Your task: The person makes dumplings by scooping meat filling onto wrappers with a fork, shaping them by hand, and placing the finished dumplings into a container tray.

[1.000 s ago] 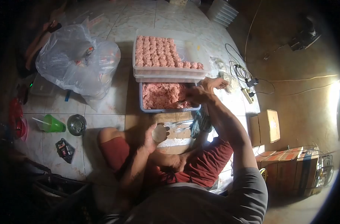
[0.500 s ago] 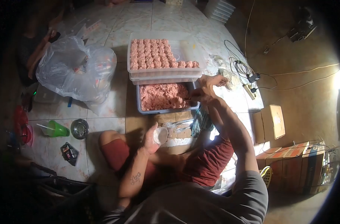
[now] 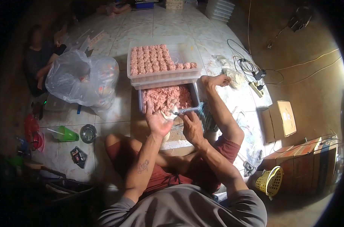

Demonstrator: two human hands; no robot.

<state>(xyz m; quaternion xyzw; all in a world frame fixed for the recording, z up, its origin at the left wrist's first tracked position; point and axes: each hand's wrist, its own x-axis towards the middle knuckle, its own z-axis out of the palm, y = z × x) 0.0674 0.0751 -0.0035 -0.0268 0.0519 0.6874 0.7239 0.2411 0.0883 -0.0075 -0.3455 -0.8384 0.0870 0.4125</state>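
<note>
My left hand (image 3: 158,123) is cupped around a thin white dough wrapper (image 3: 167,116) with pink minced meat on it, at the near edge of the meat tub. My right hand (image 3: 193,130) grips a slim metal utensil (image 3: 175,112), its tip against the wrapper; whether it is a spoon or a knife I cannot make out. Just beyond both hands, a grey-blue tub (image 3: 196,99) holds loose minced meat (image 3: 175,92). Behind it, a clear plastic tray (image 3: 191,49) carries rows of filled meat dumplings (image 3: 149,58) and rests on another container.
A large plastic bag (image 3: 81,81) stands at left, near another seated person. A green cup (image 3: 66,134), a glass ashtray (image 3: 88,133) and a small dark pouch (image 3: 78,157) lie on the tiles. At right are cables (image 3: 245,70), a yellow basket (image 3: 269,183) and cardboard boxes (image 3: 300,162).
My right hand has come from the meat tub toward me with the utensil, bringing meat to the wrapper. My left hand has risen toward the tub, and the two hands now meet.
</note>
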